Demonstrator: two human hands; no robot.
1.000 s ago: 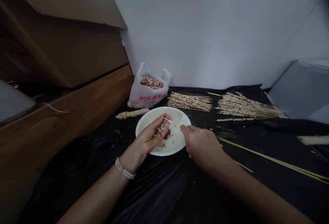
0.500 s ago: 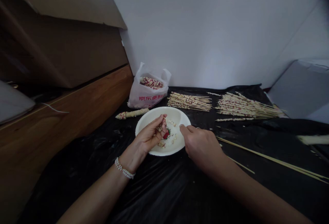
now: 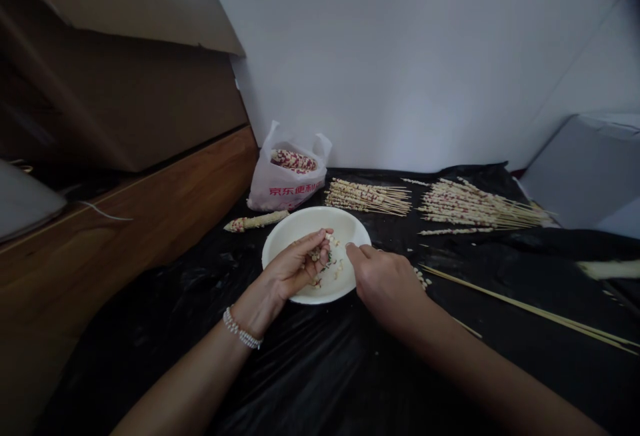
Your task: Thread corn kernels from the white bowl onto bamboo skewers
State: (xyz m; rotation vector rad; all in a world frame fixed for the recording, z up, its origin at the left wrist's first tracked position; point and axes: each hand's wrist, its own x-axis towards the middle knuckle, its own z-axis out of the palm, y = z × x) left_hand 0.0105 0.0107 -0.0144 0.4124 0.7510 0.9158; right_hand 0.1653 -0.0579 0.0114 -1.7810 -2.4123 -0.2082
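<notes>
My left hand [image 3: 303,259], with a beaded bracelet at the wrist, is curled over a white bowl [image 3: 280,231] with several corn kernels [image 3: 316,256] in its fingers. Loose kernels lie on the bowl's floor, partly behind that hand. At the bowl's right rim my right hand [image 3: 385,277] is closed in a pinch. A thin bamboo skewer [image 3: 467,327] runs out from under its wrist side, in line with the pinch; the gripped part is hidden. Beside the right hand, a few pale kernels [image 3: 423,280] rest on the black plastic sheet [image 3: 310,369].
Behind the bowl stand a white plastic bag [image 3: 285,193] of speckled corn cobs and a partly stripped cob [image 3: 256,221]. Kernel-threaded skewers lie in two piles, one middle [image 3: 367,196], one right [image 3: 470,204]. Bare skewers [image 3: 525,304] lie at right. A cardboard box [image 3: 125,89] stands left.
My right hand has shifted slightly left, and the skewer's end has moved left with it. Kernels beside that hand now show more. My left fingers have moved a little right and down.
</notes>
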